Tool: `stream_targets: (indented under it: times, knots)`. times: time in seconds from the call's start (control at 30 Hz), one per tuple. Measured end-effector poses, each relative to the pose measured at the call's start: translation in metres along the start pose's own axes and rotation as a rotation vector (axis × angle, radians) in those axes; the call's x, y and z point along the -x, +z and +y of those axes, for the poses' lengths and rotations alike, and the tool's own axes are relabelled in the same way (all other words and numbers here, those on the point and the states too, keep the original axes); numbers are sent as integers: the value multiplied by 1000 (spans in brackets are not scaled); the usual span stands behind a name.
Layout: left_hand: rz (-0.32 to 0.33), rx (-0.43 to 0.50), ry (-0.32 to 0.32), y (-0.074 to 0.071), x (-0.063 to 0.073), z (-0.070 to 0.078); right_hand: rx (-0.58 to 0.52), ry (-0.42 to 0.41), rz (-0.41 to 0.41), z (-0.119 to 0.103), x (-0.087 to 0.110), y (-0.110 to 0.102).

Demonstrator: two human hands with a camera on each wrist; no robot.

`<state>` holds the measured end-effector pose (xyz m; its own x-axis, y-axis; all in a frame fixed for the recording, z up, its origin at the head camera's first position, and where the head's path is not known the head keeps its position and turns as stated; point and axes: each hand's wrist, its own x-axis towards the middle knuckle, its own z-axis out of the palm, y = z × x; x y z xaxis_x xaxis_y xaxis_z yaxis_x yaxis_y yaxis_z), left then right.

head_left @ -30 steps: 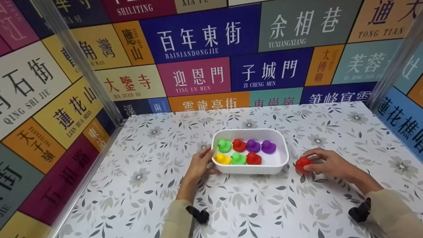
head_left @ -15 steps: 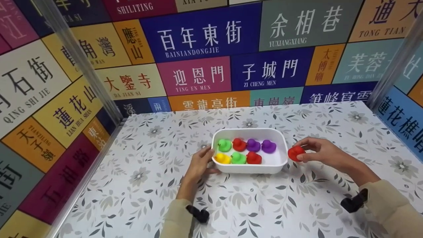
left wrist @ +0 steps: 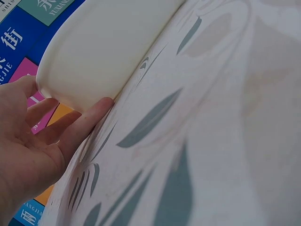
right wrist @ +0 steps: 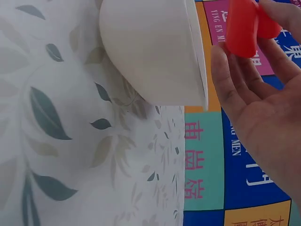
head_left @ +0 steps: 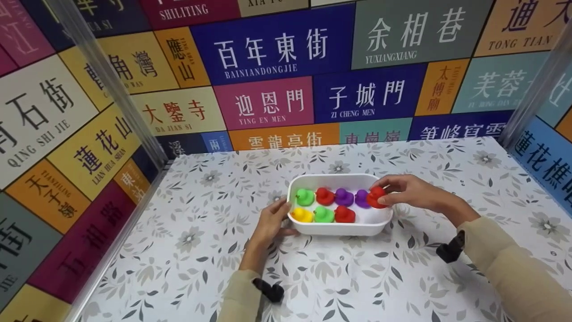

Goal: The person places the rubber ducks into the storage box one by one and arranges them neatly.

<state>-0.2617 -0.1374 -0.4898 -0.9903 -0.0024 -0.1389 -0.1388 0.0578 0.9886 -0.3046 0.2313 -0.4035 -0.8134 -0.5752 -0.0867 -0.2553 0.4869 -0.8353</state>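
Note:
A white tub (head_left: 339,229) holds several small toy ducks in two rows: purple (head_left: 343,196), green (head_left: 323,214), yellow (head_left: 302,215) and red (head_left: 345,214) ones among them. My right hand (head_left: 409,191) pinches another red toy duck (head_left: 376,197) over the tub's right end, partly in front of a purple one. In the right wrist view that red duck (right wrist: 242,30) is above the rim, between thumb and fingertips. My left hand (head_left: 270,220) holds the tub's left end; in the left wrist view its fingers (left wrist: 89,123) lie against the outer wall (left wrist: 103,52), one low by the table.
The table wears a white cloth (head_left: 187,268) with a grey leaf pattern. Behind it and at the sides rise walls of coloured signs (head_left: 272,49), with clear posts (head_left: 111,85) at the corners. Black wrist mounts (head_left: 450,248) stick out from both sleeves.
My right hand has lifted the red duck off the table beside the tub and carried it left, over the tub's right end. The left hand and the tub stay in place.

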Motion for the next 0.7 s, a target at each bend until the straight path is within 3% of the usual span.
stream_targets:
  times: [0.4,0.7]
  knots:
    - [-11,16,-2,-1,1,-1,13,125,-273,-8,-42,-16]
    - [-12,40,0,0,-1,-2,72,278,-438,-12,-68,-14]
